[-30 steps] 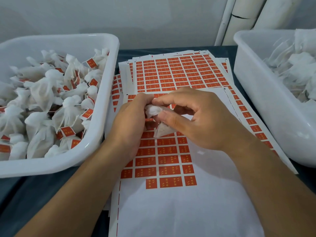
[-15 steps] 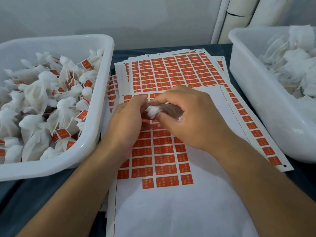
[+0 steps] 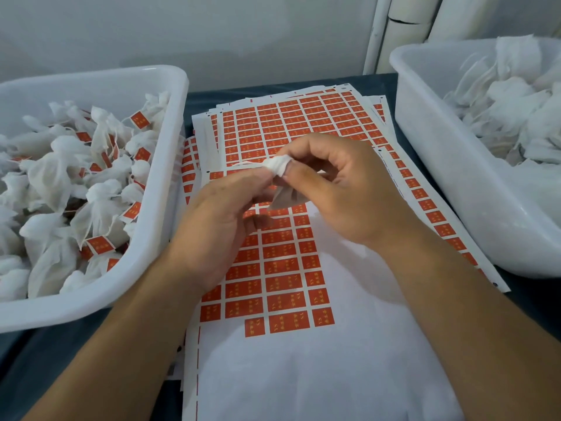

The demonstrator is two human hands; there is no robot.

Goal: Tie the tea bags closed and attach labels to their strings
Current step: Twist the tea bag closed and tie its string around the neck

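A small white tea bag (image 3: 279,168) is held above the sheets of red labels (image 3: 282,268). My right hand (image 3: 340,189) pinches its gathered neck between thumb and fingers, and the bag's body hangs below toward the palm. My left hand (image 3: 224,220) pinches the bag's thin white string (image 3: 243,163) just left of the neck, fingers curled. The lower part of the bag is partly hidden by my fingers.
A white tub (image 3: 170,165) on the left holds several tied bags with red labels. A white tub (image 3: 431,165) on the right holds several unlabelled white bags. More label sheets (image 3: 303,117) lie stacked behind on the dark tabletop (image 3: 45,350).
Both hands have lifted the bag a little off the sheet. My left hand has pulled slightly leftward and a string now shows between it and the bag's neck.
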